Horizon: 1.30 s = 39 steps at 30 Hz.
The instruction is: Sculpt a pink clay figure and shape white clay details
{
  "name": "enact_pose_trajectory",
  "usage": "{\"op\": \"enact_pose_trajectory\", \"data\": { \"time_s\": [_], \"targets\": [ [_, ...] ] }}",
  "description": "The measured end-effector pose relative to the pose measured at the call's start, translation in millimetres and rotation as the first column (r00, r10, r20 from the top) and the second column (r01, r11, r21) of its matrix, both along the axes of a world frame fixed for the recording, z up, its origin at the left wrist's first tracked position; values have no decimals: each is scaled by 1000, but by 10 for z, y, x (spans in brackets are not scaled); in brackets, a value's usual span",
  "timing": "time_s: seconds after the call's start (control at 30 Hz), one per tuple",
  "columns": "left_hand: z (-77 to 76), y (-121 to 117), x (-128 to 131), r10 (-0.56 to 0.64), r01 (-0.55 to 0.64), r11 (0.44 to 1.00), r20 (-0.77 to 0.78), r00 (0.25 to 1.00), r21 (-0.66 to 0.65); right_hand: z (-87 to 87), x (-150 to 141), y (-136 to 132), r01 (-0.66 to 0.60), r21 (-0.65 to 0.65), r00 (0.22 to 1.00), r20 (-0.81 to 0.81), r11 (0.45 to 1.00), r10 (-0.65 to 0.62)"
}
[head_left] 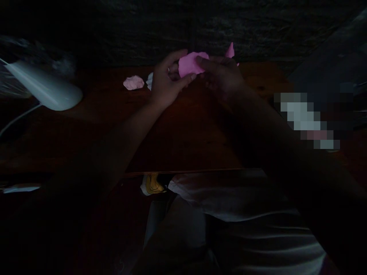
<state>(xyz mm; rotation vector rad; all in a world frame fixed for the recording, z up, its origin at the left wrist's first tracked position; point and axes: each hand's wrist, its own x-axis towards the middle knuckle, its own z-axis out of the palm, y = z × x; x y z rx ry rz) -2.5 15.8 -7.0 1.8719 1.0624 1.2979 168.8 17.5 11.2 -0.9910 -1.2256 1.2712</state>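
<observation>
A flat pink piece with uneven edges (pixel 189 65), paper or soft clay, is held up between my two hands above the far part of the wooden table. My left hand (pixel 166 84) grips its left and lower edge, the thumb along the bottom. From the right, my right hand (pixel 225 74) pinches it, thumb on the front face. Behind the right hand a pointed pink piece (pixel 230 50) sticks up; whether it is joined to anything is hidden. A pale pink crumpled piece (pixel 133 82) lies left of my left hand, beside a partly covered whitish piece (pixel 149 81).
The scene is very dark. On the left of the wooden table (pixel 183 141) lies a white tapered object (pixel 51 88) with a cord. Clear crinkled plastic (pixel 54 57) is behind it. A dark wall (pixel 195 26) borders the far side. A blurred-out patch covers something at right.
</observation>
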Motion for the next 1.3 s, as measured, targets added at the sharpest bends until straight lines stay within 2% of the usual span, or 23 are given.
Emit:
{"op": "enact_pose_trajectory", "data": {
  "time_s": [0.2,0.43,0.57,0.73,0.9,1.1,1.3],
  "targets": [
    [-100,63,-13,17,-16,1000,64,998,-26,-11,-13,-1,-1,-15,998,-67,1000,0],
    [-113,51,5,64,-46,995,202,977,-89,-147,-1,59,-45,114,998,41,992,41],
    [-102,19,1,12,20,991,237,971,-134,-142,-17,32,-68,150,995,77,986,57],
    [-56,-34,-5,-60,131,963,287,956,-234,-107,-12,7,-35,99,998,50,995,30],
    [-6,-62,-14,-53,141,956,317,947,-259,-98,-7,14,-66,143,998,33,988,61],
    [41,-104,-5,-51,194,900,347,937,-390,-48,-15,-20,-74,116,996,50,991,68],
    [15,-101,-2,-99,206,909,293,951,-363,-38,-37,-39,-117,126,992,56,985,110]
  ]
}}
